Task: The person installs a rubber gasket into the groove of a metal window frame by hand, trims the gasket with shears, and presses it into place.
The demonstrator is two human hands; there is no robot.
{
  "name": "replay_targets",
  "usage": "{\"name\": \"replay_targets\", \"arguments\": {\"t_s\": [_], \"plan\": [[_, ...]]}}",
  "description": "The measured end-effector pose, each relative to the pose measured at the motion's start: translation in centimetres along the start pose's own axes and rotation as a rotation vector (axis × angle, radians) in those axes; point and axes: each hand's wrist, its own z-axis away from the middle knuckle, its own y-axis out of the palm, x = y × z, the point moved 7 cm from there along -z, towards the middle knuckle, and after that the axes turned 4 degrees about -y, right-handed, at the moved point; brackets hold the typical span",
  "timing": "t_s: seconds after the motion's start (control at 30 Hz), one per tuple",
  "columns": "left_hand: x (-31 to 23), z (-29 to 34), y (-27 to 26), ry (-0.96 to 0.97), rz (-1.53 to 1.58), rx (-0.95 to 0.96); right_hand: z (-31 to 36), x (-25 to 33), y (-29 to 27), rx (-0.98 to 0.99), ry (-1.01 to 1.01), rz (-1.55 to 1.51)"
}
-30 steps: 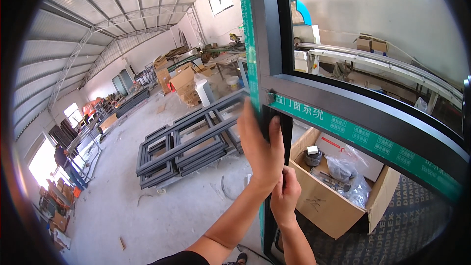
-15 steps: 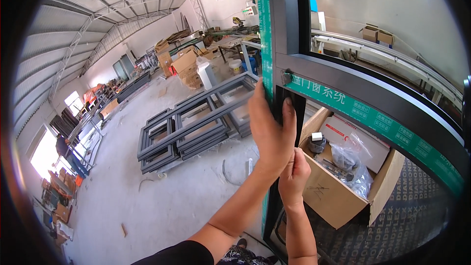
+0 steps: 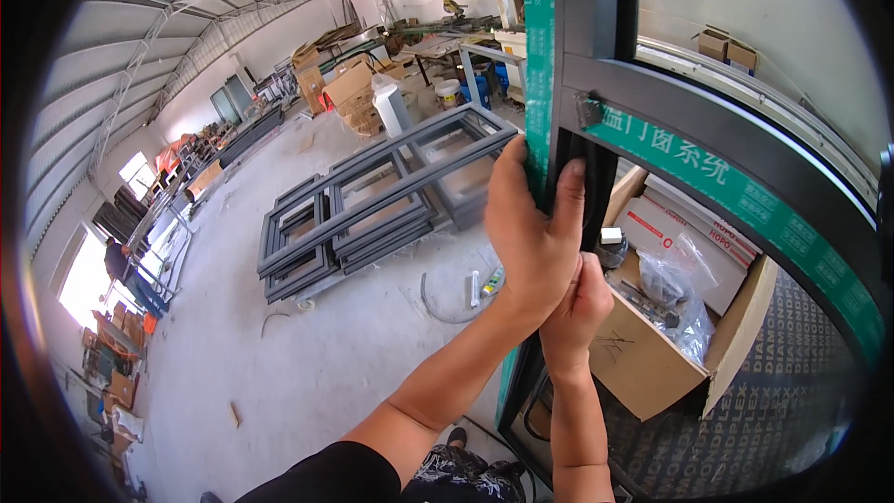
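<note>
A dark grey window frame (image 3: 582, 28) with green protective tape stands upright in front of me, a crossbar (image 3: 708, 102) running off to the right. My left hand (image 3: 533, 247) is wrapped around its upright just below that joint, fingers on the taped outer side and thumb on the dark inner side. Directly beneath, my right hand (image 3: 573, 312) is closed in a fist against the inner side of the same upright, touching the left hand. Whatever its fingers grip is hidden.
Behind the frame, an open cardboard box (image 3: 652, 382) holds plastic-bagged parts and white boxes, on a dark printed board (image 3: 745, 401). Grey window frames (image 3: 372, 214) lie stacked on the floor to the left, a tube (image 3: 493, 281) beside them. A person (image 3: 130, 270) stands far left.
The frame and both hands now appear farther right in the view, and the scene has shifted slightly. Both hands keep their closed hold, sitting a little lower relative to the joint.
</note>
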Motion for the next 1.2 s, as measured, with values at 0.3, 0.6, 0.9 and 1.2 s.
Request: {"name": "replay_targets", "arguments": {"t_s": [0.3,0.6,0.9,1.2], "plan": [[-0.5,-0.3,-0.1,0.046,0.007,0.006,-0.4,1.6,-0.5,0.073,0.001,0.111],[0.4,-0.6,0.2,0.044,0.123,0.021,-1.8,2.6,-0.7,-0.083,-0.103,0.15],[0.0,-0.6,0.2,0.112,0.134,0.156,-1.8,1.2,0.1,-0.103,-0.111,-0.247],[0.3,-0.8,0.3,0.08,0.135,0.183,-1.4,1.0,-0.4,-0.02,0.004,-0.19]]}}
